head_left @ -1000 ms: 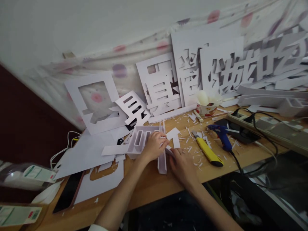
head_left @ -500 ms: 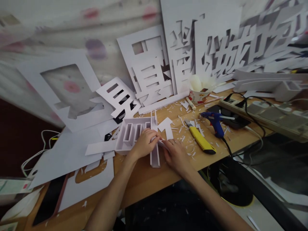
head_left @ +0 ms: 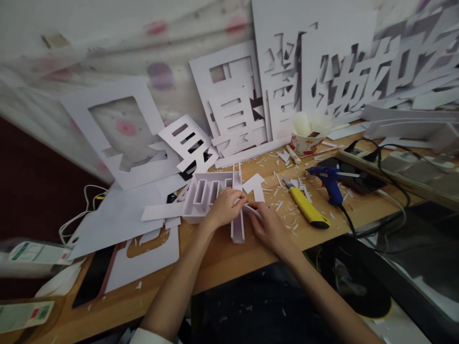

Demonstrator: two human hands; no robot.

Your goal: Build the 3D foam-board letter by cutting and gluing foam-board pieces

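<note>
A white walled foam-board piece with narrow inner slots lies on the wooden desk, joined to a long channel-like part at its right. My left hand rests over its right side, fingers bent and closed near the channel. My right hand, just right of the channel, pinches a thin curved white strip between thumb and fingers. The strip's left end meets my left fingertips above the channel. What exactly the left fingers pinch is hidden.
Right of my hands lie a yellow cutter and a blue glue gun with its cable. A paper cup, power strip and white scraps are behind. Cut-out boards lean at the back; flat sheets lie left.
The camera view has shifted, so the scene sits further right. My right hand has drawn slightly away from the left, and more of the curved strip shows between them.
</note>
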